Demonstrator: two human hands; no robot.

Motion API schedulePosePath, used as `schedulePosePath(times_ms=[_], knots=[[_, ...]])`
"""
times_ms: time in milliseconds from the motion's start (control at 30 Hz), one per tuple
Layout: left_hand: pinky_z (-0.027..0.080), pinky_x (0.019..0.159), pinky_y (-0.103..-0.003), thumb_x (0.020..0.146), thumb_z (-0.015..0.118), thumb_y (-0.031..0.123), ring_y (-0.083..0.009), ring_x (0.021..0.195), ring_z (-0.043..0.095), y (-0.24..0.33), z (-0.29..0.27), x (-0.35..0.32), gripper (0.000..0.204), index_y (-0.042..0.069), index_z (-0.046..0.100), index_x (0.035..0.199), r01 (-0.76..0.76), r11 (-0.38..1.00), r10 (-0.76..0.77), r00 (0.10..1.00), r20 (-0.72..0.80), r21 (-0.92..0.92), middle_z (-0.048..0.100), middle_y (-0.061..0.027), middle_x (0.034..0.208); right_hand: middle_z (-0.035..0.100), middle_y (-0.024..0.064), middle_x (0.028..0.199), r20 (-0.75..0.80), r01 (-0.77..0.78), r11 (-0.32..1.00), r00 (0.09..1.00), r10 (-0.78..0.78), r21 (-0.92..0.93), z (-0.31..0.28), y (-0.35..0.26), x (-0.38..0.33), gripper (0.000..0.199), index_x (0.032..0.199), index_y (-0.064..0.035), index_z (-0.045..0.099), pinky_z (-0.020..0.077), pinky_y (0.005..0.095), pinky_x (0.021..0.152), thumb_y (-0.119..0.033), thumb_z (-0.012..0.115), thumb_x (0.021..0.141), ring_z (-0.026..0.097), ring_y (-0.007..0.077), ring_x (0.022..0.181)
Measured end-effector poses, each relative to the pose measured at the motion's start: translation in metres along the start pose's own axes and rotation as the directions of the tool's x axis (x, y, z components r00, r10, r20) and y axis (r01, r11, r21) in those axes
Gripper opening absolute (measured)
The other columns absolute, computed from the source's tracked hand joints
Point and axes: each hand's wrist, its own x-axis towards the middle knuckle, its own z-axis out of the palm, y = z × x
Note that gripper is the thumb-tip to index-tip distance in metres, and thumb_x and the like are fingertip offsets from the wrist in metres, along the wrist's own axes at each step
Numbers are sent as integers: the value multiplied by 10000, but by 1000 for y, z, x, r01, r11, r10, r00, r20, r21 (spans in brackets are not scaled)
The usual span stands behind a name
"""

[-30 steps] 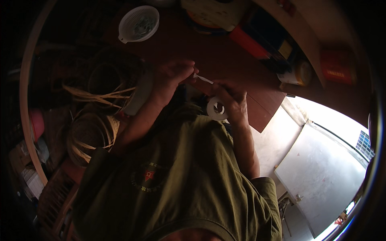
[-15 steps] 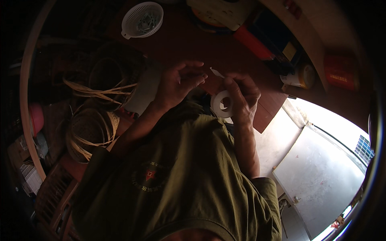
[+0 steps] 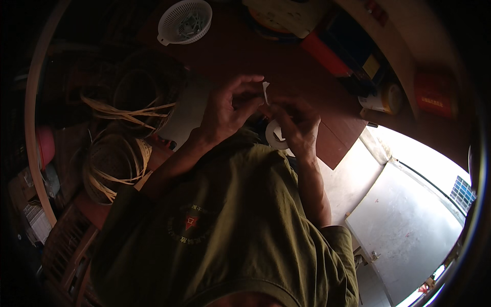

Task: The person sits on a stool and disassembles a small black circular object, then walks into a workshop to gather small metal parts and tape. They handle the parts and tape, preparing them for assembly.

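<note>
A roll of white tape [image 3: 270, 135] hangs below the fingers of my right hand [image 3: 299, 125], which is closed on it. From its fingertips a short loose end of the tape [image 3: 265, 92] stands up, slightly curled. My left hand [image 3: 223, 106] is close by on the left, its index fingertip near the top of that strip. The left thumb meets the other fingers in a pinch beside the strip's lower end; whatever is between them is too small and dark to make out. Both hands are above the near edge of the reddish-brown table [image 3: 230, 59].
A white plastic basket [image 3: 166, 30] with small pieces inside stands at the far left of the table. Woven baskets [image 3: 105, 166] with loose strips lie at the left. A red-and-blue box [image 3: 327, 56], a white can [image 3: 381, 98] and a red tin [image 3: 434, 94] are at the right.
My right hand has moved left and slightly up with the tape roll, bringing it nearer my left hand. The loose tape end now stands more upright, beside the left fingertips.
</note>
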Motion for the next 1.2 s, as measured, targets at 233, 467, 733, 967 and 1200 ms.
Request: schedulePosePath(times_ms=[233, 467, 733, 967, 1200], knots=[[606, 833, -285, 976, 682, -15, -154, 1002, 746, 5, 2, 0, 398, 20, 603, 1364, -24, 999, 24, 1000, 5, 41, 771, -120, 1112, 787, 106, 923, 36, 2, 994, 999, 2, -105, 0, 1, 1, 268, 1129, 43, 736, 582, 289, 779, -61, 810, 893, 749, 153, 846], [603, 873, -284, 969, 683, -52, -153, 1043, 723, 8, 1, 1, 412, -3, 591, 1367, -12, 995, 8, 999, 44, 97, 748, -123, 1155, 780, 104, 865, -4, -71, 997, 997, 71, -12, 8, -15, 0, 206, 1076, 26, 763, 555, 270, 694, -88, 800, 908, 732, 132, 763], [604, 892, -301, 947, 706, -58, -159, 1036, 727, 10, 2, 1, 454, 4, 598, 1384, -35, 989, 32, 999, 23, 142, 749, -118, 1113, 762, 115, 841, -32, -153, 981, 987, 158, 116, 16, -20, 1, 160, 1093, 48, 738, 560, 246, 639, -68, 707, 988, 718, 132, 722], [606, 884, -299, 942, 710, -61, -160, 1016, 732, 17, 1, 3, 464, 6, 598, 1387, -11, 994, 9, 1000, 13, 106, 753, -121, 1105, 730, 97, 810, 37, -231, 940, 973, 229, 250, 12, -10, 6, 152, 1071, 28, 693, 548, 253, 605, -111, 688, 1011, 719, 148, 711], [610, 883, -308, 936, 706, -64, -172, 1034, 742, 18, 1, 4, 439, 6, 608, 1359, -61, 983, 58, 998, 20, 172, 765, -122, 1098, 743, 112, 809, 50, -195, 966, 981, 189, 169, 12, -10, 8, 157, 1061, 35, 699, 540, 256, 575, -107, 713, 995, 722, 149, 693]])
